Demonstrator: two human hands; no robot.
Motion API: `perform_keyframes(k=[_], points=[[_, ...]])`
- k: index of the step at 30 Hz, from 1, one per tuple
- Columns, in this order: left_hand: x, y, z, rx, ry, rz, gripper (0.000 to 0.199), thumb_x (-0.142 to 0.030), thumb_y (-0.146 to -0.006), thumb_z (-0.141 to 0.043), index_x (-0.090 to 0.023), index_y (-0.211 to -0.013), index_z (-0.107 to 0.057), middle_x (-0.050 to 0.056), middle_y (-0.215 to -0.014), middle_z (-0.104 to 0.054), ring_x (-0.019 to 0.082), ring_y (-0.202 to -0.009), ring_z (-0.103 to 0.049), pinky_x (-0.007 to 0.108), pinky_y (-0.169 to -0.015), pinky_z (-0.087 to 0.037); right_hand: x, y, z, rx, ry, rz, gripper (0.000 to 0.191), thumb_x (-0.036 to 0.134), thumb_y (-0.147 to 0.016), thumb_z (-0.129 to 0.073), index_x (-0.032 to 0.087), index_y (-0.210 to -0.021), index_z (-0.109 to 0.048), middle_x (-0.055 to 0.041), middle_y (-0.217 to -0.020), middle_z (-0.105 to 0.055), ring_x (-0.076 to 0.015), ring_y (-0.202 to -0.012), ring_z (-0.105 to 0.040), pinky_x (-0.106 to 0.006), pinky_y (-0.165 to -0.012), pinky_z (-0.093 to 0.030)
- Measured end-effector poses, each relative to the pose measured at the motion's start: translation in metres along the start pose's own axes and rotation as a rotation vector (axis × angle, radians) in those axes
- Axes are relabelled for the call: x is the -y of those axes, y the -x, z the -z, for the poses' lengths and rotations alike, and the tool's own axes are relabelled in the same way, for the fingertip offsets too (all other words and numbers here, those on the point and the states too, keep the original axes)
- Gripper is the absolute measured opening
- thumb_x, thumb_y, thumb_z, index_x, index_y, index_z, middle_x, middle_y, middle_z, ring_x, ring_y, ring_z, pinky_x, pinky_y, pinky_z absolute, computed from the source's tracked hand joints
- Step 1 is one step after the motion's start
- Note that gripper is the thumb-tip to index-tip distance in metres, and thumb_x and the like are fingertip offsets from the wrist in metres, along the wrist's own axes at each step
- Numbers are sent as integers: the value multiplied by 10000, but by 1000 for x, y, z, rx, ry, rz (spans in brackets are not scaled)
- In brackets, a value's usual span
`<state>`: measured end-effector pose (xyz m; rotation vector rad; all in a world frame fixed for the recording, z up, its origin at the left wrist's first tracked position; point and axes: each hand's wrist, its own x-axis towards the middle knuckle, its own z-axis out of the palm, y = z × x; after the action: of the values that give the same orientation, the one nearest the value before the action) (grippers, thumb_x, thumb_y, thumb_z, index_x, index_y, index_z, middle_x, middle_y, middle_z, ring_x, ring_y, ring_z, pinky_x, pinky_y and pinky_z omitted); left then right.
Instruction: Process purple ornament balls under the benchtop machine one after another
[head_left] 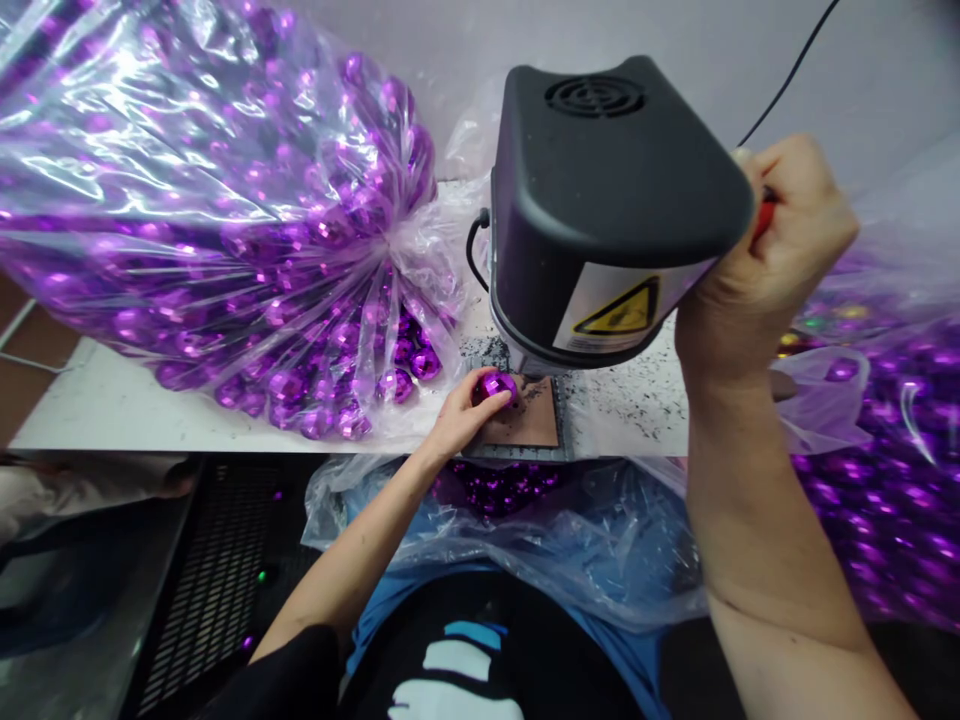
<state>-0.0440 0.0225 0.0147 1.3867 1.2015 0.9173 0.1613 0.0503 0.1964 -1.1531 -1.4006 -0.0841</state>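
My left hand [466, 412] is closed around a shiny purple faceted bauble [498, 388], held by thumb and fingers over a brown board [536, 420]. Right above it looms the black head of a bench drill press [615, 190], with a round vent on top and a yellow warning label. A thin metal part of the press reaches down beside the bauble; its tip is hard to make out. At the machine's right side my right hand [780, 230] is wrapped around a red handle [763, 218], mostly hidden by the fingers.
A big clear bag [225, 230] of purple baubles fills the left of the white table [112, 400]. More baubles [885, 500] lie in plastic at the right. An open plastic bag [510, 490] with baubles rests on my lap. Dark shavings [637, 400] litter the tabletop. A person's sleeve [67, 490] shows far left.
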Motion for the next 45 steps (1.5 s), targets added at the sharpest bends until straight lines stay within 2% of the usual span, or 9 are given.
perform_keyframes(k=[6, 12, 19, 24, 29, 35, 39, 42, 45], points=[[-4, 0, -2, 74, -216, -65, 456, -442, -846, -662, -220, -1234, -574, 31, -1027, -667, 204, -946, -625, 324, -861, -474, -1, 0, -1, -11, -7, 10, 632, 733, -849, -347, 135, -663, -263, 25, -631, -194, -5, -614, -196, -210, -586, -176], [-10, 1, -7, 102, -425, -210, 444, -434, -889, -619, -203, -1261, -545, 76, -1144, -658, 249, -1066, -608, 360, -929, -450, -3, 0, 0, -4, -4, 11, 634, 744, -846, -344, 144, -663, -248, 22, -623, -201, -15, -604, -208, -218, -582, -183], [-7, 2, -14, 59, -556, -389, 456, -387, -800, -733, -206, -1194, -591, 93, -1154, -616, 265, -1075, -571, 376, -926, -432, -2, 1, -1, -17, 0, 1, 628, 731, -852, -348, 139, -663, -254, 23, -626, -200, -7, -608, -211, -205, -585, -193], [-7, 3, -26, -26, -571, -350, 417, -329, -759, -763, -210, -1123, -596, 72, -1123, -612, 263, -1102, -532, 416, -1019, -372, -3, 1, -1, -30, -6, 7, 611, 709, -855, -379, 141, -659, -266, 25, -621, -210, -14, -614, -211, -220, -590, -195], [-5, 6, -27, 40, -522, -329, 396, -347, -813, -713, -210, -1146, -549, 74, -1172, -612, 267, -1161, -501, 473, -1124, -272, -4, 2, 0, -20, -25, 27, 531, 591, -907, -396, 134, -669, -268, 25, -627, -217, -6, -611, -223, -212, -596, -181], [-3, 7, -27, 52, -537, -340, 402, -380, -852, -668, -192, -1174, -517, 95, -1190, -601, 279, -1168, -493, 508, -1141, -245, -3, 3, -1, -29, -44, 30, 448, 453, -927, -432, 124, -674, -263, 30, -632, -192, 13, -608, -228, -193, -610, -175], [0, 7, -27, 49, -562, -351, 434, -371, -861, -653, -185, -1217, -490, 96, -1201, -592, 280, -1176, -497, 513, -1138, -263, 1, 7, 3, -26, 56, 35, 414, 429, -946, -388, 98, -699, -370, 31, -639, -245, 27, -621, -257, -169, -624, -204], [0, 8, -27, 47, -572, -348, 457, -365, -859, -653, -198, -1244, -472, 84, -1200, -598, 281, -1195, -496, 512, -1141, -273, 2, 19, 9, -106, 187, 135, 422, 400, -974, -345, 74, -743, -480, 27, -667, -342, 45, -633, -302, -143, -632, -249], [1, 9, -27, 50, -552, -366, 442, -350, -860, -653, -199, -1233, -471, 73, -1165, -618, 274, -1189, -513, 519, -1156, -256, 3, 37, 15, -208, 277, 220, 340, 321, -967, -392, 82, -793, -560, 20, -717, -439, 57, -648, -358, -130, -636, -272]])
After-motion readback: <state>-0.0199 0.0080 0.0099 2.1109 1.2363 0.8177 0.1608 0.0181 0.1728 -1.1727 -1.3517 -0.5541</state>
